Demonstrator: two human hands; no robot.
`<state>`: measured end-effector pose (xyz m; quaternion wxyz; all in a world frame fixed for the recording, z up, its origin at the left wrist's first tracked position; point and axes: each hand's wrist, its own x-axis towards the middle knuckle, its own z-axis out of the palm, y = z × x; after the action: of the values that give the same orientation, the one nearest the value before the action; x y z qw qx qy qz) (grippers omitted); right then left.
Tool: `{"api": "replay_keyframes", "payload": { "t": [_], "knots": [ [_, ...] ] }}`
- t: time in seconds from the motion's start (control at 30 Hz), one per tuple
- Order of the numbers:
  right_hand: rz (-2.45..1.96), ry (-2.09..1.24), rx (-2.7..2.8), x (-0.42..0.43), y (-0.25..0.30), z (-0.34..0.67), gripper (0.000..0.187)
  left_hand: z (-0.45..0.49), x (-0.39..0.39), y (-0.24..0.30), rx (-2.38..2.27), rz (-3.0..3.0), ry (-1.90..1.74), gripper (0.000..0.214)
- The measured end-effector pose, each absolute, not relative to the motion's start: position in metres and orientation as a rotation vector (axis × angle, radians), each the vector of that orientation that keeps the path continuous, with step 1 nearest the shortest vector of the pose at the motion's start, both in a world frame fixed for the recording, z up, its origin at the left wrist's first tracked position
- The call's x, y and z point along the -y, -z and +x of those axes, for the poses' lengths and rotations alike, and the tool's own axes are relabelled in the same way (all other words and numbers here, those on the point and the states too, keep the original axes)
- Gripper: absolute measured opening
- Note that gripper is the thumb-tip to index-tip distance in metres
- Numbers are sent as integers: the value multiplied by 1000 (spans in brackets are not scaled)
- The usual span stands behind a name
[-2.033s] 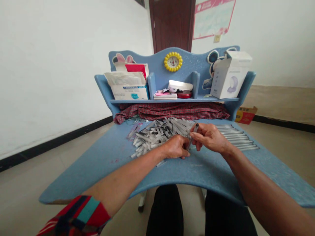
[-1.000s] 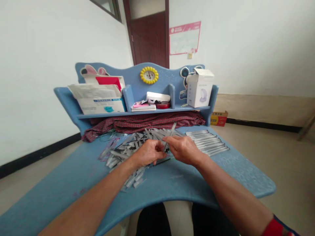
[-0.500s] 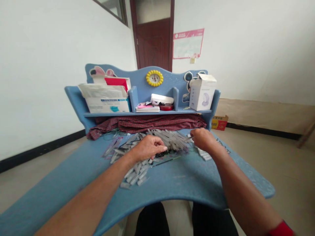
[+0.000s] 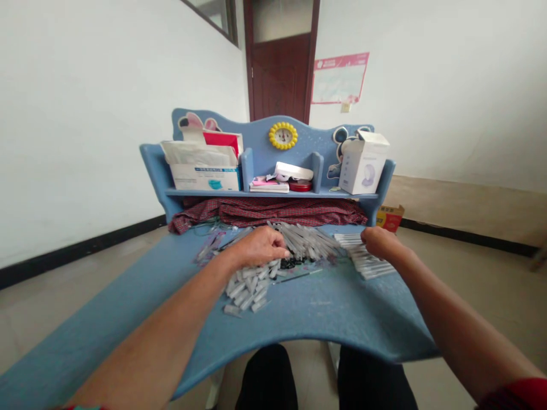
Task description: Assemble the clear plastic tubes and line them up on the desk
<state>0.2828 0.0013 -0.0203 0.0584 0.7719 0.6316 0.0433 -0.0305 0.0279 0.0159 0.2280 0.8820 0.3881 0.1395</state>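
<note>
My left hand (image 4: 261, 246) hovers at the middle of the blue desk with fingers curled and thumb against them; what they pinch, if anything, is hidden. Below it lie short translucent grey caps (image 4: 248, 289) in a loose heap and a cluster of small black pieces (image 4: 290, 263). A pile of slender grey translucent pieces (image 4: 310, 242) is just beyond. On the right, my right hand (image 4: 379, 243) has its fingers closed over a row of thin whitish sticks (image 4: 371, 262) laid side by side; its grasp is not visible. One thin dark rod (image 4: 299, 276) lies in front of the black pieces.
Folded red checked cloth (image 4: 277, 212) lies along the back under a blue shelf (image 4: 196, 192). The shelf holds a mask box (image 4: 205, 177), booklets (image 4: 269, 187) and a white carton (image 4: 363, 165). The desk's curved front edge (image 4: 307, 337) is close to my knees.
My right hand has moved from beside the slender pieces to over the row of sticks, uncovering more of them. My left hand stays over the heap. The view has shifted slightly.
</note>
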Motion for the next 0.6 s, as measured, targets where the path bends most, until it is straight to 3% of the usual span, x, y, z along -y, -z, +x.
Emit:
{"api": "replay_keyframes", "payload": {
  "t": [0.33, 0.6],
  "knots": [
    [2283, -152, -1940, -1, 30, 283, 37, -44, -36, -19, -1165, 2557, -348, 11],
    [2159, -163, -2177, 8, 22, 239, 29, -47, -40, -15, -1214, 2658, -238, 7]
  ]
}}
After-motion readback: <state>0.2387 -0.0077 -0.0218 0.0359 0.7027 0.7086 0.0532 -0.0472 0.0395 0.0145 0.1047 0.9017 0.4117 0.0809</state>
